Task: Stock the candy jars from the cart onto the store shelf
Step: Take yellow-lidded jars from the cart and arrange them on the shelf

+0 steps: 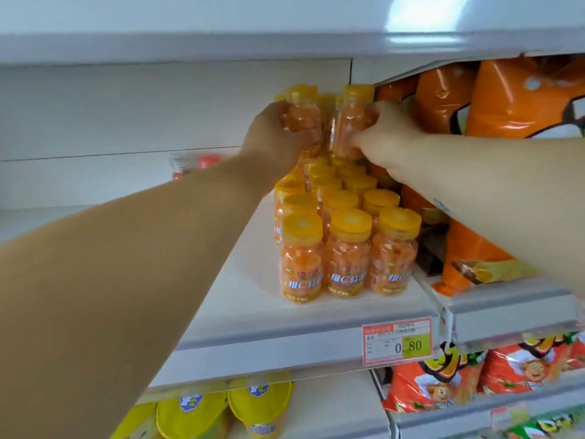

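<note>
Fingers of the left hand are wrapped round the body of an orange candy jar. The right hand grips a second jar the same way, thumb and fingers clamped on its clear wall. Both jars are upright, yellow caps up, held just beside each other above the rear of the block of jars standing on the white shelf. That block runs 3 across and several rows deep. Whether the 2 held jars touch the caps below cannot be told, since the hands hide their bases. The cart is out of view.

From this, the 2 jars look bound for the back of the block or for a second tier on top. The main risk is footing: a cap is a small, slick seat, and a jar set off-centre could tip and knock its neighbours forward in a chain, toward the front lip above the price tag. Both forearms reach over the front rows, so a dropped wrist could sweep those caps. The right forearm lies close to the leaning orange bags, which might slump into the stack. Headroom under the upper shelf looks tight.
</note>
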The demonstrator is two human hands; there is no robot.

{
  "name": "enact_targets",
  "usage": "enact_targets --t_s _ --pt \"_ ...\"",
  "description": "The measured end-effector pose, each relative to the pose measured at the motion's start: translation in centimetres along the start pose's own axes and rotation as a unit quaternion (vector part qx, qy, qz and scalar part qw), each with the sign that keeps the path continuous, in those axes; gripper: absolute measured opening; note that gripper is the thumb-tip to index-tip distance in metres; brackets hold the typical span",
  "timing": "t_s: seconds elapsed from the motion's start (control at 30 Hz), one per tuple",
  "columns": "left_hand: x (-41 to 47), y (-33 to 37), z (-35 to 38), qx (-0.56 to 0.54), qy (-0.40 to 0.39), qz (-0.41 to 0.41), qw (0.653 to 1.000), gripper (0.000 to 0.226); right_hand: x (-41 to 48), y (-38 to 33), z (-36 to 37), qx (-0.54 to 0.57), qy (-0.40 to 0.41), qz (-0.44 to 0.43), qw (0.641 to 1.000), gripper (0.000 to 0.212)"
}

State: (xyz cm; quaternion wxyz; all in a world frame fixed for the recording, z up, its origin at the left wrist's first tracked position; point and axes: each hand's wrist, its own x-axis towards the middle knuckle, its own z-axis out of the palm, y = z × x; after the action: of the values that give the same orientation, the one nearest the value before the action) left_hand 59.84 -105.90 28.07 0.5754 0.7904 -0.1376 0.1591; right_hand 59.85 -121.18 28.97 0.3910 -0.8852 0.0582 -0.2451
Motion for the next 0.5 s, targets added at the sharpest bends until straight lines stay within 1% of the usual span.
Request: enact_targets --t_s 0.07,0.1,0.23,0.3,0.4,0.5 --pt "0.9 -0.3 0.6 0.025 -0.012 0.006 1.0 0.048 0.2 0.2 0.3 0.01 -0.003 0.018 1.0 0.05" --pt "1.4 -0.5 0.9 0.036 -0.015 0.005 0.999 0.046 0.3 0.6 0.7 0.011 -0.003 0.02 1.0 0.046" --pt "2.8 -1.3 1.6 0.069 -0.028 -0.013 0.997 0.049 1.6 1.4 1.3 0.014 -0.001 0.024 1.0 0.046" --pt "3.3 -1.3 1.6 0.077 -0.036 -0.012 0.996 0.049 2.2 1.2 1.2 0.01 0.0 0.029 1.0 0.049" --pt "4.0 -1.3 1.7 0.088 -0.042 -0.003 0.995 0.048 2.8 1.1 1.6 0.021 -0.009 0.032 0.999 0.06" --pt "4.7 -1.9 1.9 0.133 -0.032 0.012 0.991 0.047 3.0 1.0 2.0 0.009 -0.031 0.043 0.999 0.072"
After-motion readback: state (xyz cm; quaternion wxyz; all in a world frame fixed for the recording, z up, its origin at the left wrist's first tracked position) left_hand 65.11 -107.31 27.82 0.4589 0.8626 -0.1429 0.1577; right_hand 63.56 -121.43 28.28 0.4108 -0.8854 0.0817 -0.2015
